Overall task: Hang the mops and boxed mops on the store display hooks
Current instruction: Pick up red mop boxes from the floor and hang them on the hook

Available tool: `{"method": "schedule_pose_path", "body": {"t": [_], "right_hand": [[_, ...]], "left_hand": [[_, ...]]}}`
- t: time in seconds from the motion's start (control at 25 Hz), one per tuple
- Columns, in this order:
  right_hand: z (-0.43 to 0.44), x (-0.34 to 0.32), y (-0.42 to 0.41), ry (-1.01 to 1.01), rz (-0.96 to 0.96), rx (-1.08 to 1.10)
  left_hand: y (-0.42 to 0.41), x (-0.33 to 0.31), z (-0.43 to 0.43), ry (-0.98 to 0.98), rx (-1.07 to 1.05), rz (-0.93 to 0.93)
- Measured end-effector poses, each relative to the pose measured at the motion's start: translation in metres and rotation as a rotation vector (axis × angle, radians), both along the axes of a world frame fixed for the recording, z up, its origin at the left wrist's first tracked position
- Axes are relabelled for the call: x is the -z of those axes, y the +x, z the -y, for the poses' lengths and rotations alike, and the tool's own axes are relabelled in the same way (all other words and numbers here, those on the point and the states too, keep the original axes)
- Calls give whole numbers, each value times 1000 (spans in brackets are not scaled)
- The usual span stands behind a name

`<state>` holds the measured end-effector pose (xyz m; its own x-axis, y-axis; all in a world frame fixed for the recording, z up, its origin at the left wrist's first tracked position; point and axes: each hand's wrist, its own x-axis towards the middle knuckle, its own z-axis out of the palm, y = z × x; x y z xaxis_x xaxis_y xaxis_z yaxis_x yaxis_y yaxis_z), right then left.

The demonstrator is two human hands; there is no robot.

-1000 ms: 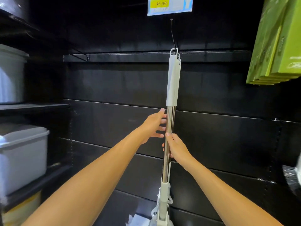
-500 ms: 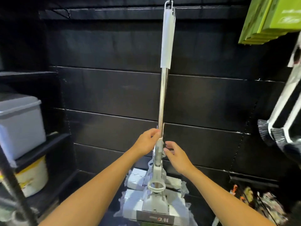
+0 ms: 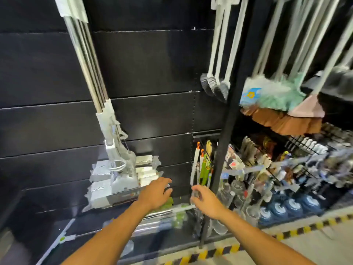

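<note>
View from a head camera, looking down into a dark store display bay. A bundle of mops [image 3: 89, 73] hangs against the black panel wall [image 3: 152, 64], slanting from eleven o'clock down toward the centre, steel shafts together, with their grey and white heads [image 3: 122, 180] at the bottom near eight o'clock. Two bare forearms extend in from six o'clock. The left hand [image 3: 155, 194] hovers palm down just right of the mop heads, fingers spread and relaxed, holding nothing. Beneath it, plastic-wrapped mops [image 3: 162, 215] with green parts lie across the bay's floor. The right hand [image 3: 205, 199] sits just beside the left, toward four o'clock, fingers loosely curled; blur hides whether it holds anything. A black upright post [image 3: 227, 131] stands right of centre. Past it, from one to three o'clock, hang long-handled brushes [image 3: 215, 87] and fluffy green dusters [image 3: 275, 94]. Blue water bottles [image 3: 290, 207] stand at four o'clock, behind a yellow-and-black floor stripe [image 3: 286, 232].
</note>
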<state>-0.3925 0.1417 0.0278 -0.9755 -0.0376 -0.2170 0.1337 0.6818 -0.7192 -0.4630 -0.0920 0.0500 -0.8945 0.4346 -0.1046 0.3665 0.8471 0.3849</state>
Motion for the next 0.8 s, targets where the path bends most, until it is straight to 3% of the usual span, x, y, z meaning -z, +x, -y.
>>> {"method": "schedule_pose_path", "body": {"t": [0.28, 0.44, 0.8], "right_hand": [[-187, 22, 196, 53, 55, 340], [-274, 24, 316, 76, 63, 603], [-383, 26, 540, 56, 92, 1192]], "left_hand": [[118, 39, -218, -111, 418, 0], [192, 46, -340, -76, 660, 1], [360, 57, -557, -70, 1160, -45]]}}
